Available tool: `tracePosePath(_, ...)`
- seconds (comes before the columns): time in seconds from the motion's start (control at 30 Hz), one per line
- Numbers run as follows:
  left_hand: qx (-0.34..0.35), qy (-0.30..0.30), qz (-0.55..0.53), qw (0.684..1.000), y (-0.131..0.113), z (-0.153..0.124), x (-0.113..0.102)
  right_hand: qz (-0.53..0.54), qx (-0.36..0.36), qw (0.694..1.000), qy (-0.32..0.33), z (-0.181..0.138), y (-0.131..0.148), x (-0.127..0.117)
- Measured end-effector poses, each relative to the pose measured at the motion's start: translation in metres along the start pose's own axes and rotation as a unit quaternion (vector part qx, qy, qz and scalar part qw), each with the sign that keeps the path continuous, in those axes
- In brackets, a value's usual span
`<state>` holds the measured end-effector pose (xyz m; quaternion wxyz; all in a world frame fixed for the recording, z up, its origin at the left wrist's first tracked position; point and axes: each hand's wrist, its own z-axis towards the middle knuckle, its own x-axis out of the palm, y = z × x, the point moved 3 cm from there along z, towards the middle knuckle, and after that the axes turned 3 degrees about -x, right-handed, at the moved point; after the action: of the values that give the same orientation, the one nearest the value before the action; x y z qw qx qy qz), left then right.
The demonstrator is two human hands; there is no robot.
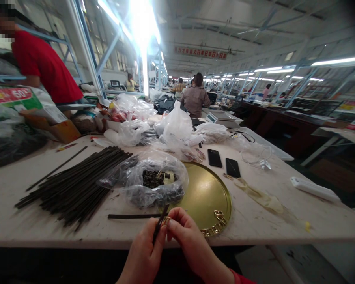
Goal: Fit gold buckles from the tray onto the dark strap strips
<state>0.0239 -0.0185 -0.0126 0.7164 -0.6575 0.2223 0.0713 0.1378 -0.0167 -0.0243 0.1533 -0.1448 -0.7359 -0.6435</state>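
Note:
My left hand (148,240) is closed around a narrow dark strap (160,224), whose end points up and away. Close against it, my right hand (185,230) pinches a small gold buckle (166,221) at the strap. My fingers partly cover the buckle, so I cannot tell whether the strap runs through it. Just beyond my hands lies a single dark strip (130,216). A round gold tray (207,185) sits to the right, with several gold buckles (214,228) along its near rim. An open plastic bag (177,189) of small dark pieces (152,178) overlaps the tray's left side.
A fanned pile of dark strips (77,185) covers the table's left. Two phones (215,157) (232,167), a yellowish strip of material (260,197) and a white device (313,189) lie right. Plastic bags (177,124) crowd the back. A person in red (45,65) stands left.

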Motion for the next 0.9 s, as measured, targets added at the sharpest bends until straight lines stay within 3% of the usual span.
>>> tracePosePath(0.17,0.006,-0.011,-0.014,1.000,0.005,-0.002,0.002,0.071,0.054,0.996,0.018,0.003,-0.010,0.001)
tracePosePath(0.3,-0.026,-0.021,-0.083,0.996,0.007,0.003,0.003,-0.012,-0.028,0.999,0.010,0.003,-0.003,-0.002)
tracePosePath(0.4,-0.084,0.012,-0.175,0.981,0.007,0.005,0.004,-0.056,-0.063,0.996,0.042,0.001,0.005,-0.004)
tracePosePath(0.6,-0.192,0.099,-0.267,0.939,0.001,-0.001,0.004,0.032,0.071,0.990,0.115,-0.004,0.008,-0.011)
tracePosePath(0.73,-0.192,0.126,-0.268,0.935,0.004,-0.002,0.006,0.013,0.087,0.988,0.123,-0.007,0.006,-0.010)
tracePosePath(0.9,-0.161,0.128,-0.261,0.943,0.018,0.003,0.010,0.099,0.144,0.974,0.148,-0.008,-0.004,-0.007)
